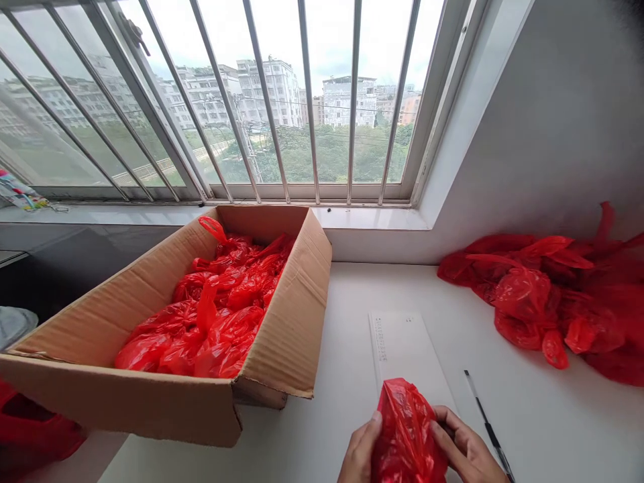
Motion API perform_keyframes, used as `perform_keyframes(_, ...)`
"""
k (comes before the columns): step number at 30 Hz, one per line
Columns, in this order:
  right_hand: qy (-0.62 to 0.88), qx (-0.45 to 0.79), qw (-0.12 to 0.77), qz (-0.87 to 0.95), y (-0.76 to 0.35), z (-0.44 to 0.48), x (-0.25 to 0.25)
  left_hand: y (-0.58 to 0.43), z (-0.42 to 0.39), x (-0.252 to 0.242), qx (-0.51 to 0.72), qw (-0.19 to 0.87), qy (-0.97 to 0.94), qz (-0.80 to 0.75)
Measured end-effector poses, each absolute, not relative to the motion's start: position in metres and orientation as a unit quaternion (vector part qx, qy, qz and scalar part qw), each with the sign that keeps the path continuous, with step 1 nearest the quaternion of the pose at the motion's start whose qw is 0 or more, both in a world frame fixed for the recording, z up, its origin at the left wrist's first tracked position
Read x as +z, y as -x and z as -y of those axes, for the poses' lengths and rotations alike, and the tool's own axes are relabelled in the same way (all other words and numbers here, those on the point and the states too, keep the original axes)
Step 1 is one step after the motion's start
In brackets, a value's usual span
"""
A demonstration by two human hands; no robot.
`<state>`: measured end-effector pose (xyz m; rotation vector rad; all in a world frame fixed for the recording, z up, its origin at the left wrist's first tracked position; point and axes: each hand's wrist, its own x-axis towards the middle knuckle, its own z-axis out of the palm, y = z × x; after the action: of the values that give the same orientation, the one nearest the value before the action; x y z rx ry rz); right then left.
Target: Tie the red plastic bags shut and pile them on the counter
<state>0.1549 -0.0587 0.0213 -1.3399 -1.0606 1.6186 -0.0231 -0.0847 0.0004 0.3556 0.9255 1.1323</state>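
Note:
A small red plastic bag (405,429) is held low in the middle of the view, above a white sheet of paper (402,349). My left hand (359,453) grips its left side with thumb and fingers pressed on it. My right hand (465,449) closes on its right side. To the left stands an open cardboard box (292,315) filled with several tied red bags (211,315). A heap of loose red plastic bags (553,295) lies at the right on the white table (342,416).
A black pen (486,419) lies on the table right of the paper. A barred window (261,100) runs behind the box, a white wall at the right. More red plastic (30,429) shows at the lower left, below the box.

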Motion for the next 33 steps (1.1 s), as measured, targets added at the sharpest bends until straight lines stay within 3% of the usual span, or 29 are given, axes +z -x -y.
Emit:
perform_keyframes(4,0.476,0.660,0.361,0.457,-0.155,0.056,0.037,0.023,0.077,0.008,0.496,0.772,-0.186,-0.352)
perform_keyframes(12,0.467,0.679,0.405,0.396,-0.153,0.059,0.049,0.016,0.075,0.038,0.482,0.792,-0.142,-0.346)
perform_keyframes(24,0.444,0.689,0.411,0.399,-0.155,0.056,0.037,0.021,0.072,0.018,0.432,0.791,-0.244,-0.357)
perform_keyframes(33,0.428,0.694,0.387,0.430,-0.155,0.054,0.025,0.023,0.074,0.024,0.477,0.757,-0.236,-0.379)
